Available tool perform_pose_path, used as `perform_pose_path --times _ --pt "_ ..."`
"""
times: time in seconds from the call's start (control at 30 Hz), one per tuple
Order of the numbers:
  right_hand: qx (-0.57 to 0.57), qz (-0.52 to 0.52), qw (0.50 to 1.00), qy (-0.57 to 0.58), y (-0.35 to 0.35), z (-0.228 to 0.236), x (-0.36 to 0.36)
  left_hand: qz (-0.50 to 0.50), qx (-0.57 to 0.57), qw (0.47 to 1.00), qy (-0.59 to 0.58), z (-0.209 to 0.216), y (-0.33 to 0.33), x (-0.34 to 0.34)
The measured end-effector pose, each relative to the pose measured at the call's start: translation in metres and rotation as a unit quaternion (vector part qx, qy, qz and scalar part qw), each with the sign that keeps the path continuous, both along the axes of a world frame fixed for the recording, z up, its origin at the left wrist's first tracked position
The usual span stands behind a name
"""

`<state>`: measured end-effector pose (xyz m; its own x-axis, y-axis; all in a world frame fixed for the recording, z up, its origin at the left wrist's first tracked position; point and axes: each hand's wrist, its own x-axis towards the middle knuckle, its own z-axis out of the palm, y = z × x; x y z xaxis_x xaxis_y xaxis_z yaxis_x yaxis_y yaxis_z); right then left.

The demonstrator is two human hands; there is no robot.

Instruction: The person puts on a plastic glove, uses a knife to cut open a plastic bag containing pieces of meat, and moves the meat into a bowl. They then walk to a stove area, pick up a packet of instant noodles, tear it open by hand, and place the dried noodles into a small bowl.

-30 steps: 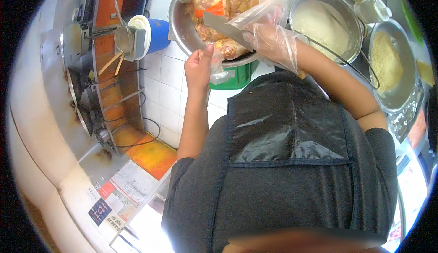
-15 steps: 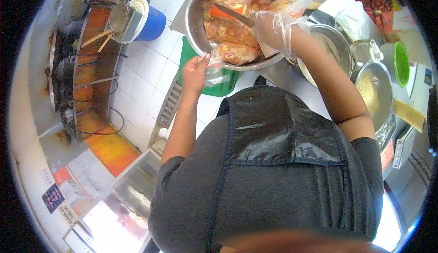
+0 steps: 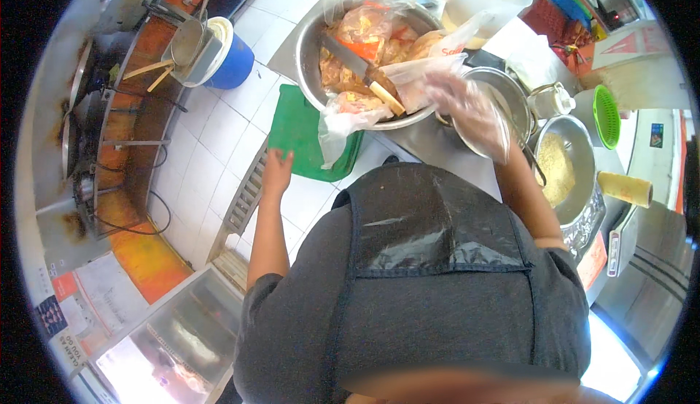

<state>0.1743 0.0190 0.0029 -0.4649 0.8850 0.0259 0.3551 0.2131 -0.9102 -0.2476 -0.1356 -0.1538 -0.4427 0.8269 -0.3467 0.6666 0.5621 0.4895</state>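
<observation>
A large steel bowl [image 3: 312, 87] holds bagged pieces of raw meat [image 3: 368, 23], reddish with yellow bits. Across them lies a knife [image 3: 383, 98], its dark blade toward the far left and its pale handle near the front rim. Thin clear plastic [image 3: 333, 130] hangs over that rim. To the right of the bowl is my right hand [image 3: 467, 105], covered by a loose clear plastic bag, its fingers spread and holding nothing. My left hand [image 3: 277, 173] is bare and empty, fingers apart, lower left of the bowl beside a green plastic bin [image 3: 292, 123].
A steel pot [image 3: 526, 87] stands under and beyond my right hand. Further right are a basin [image 3: 589, 138] with yellowish crumbs, a green basket [image 3: 606, 116] and a clear jug [image 3: 548, 103]. At the left, a blue bucket [image 3: 237, 61] carries a strainer [image 3: 186, 43].
The knife has left my right hand and rests on the meat. That hand has drawn back right. My left hand has released the plastic at the rim and moved down left.
</observation>
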Motion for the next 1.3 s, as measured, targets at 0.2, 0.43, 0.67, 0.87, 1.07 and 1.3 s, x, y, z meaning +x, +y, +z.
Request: perform_pose_path --times 0.2,0.43,0.67,0.87,1.07,1.3 --pt "-0.13 0.031 0.991 0.016 -0.062 -0.022 0.047 -0.068 -0.324 0.943 -0.008 -0.169 -0.252 -0.083" --pt "-0.092 0.018 0.993 -0.073 -0.122 -0.037 0.08 -0.039 -0.308 0.95 -0.039 -0.01 -0.27 0.034" --pt "-0.129 0.053 0.99 -0.006 -0.176 -0.08 0.087 -0.067 -0.285 0.954 -0.061 -0.076 -0.268 0.003" --pt "-0.326 0.082 0.93 0.145 -0.201 -0.047 0.065 -0.149 -0.07 0.986 -0.009 -0.003 -0.21 0.061" --pt "-0.317 0.115 0.932 0.134 -0.186 -0.017 0.005 0.025 0.141 0.857 -0.496 0.083 -0.132 0.125" --pt "0.147 0.085 0.974 0.148 -0.157 -0.06 -0.144 -0.342 0.409 0.846 -0.006 0.203 -0.139 0.151"
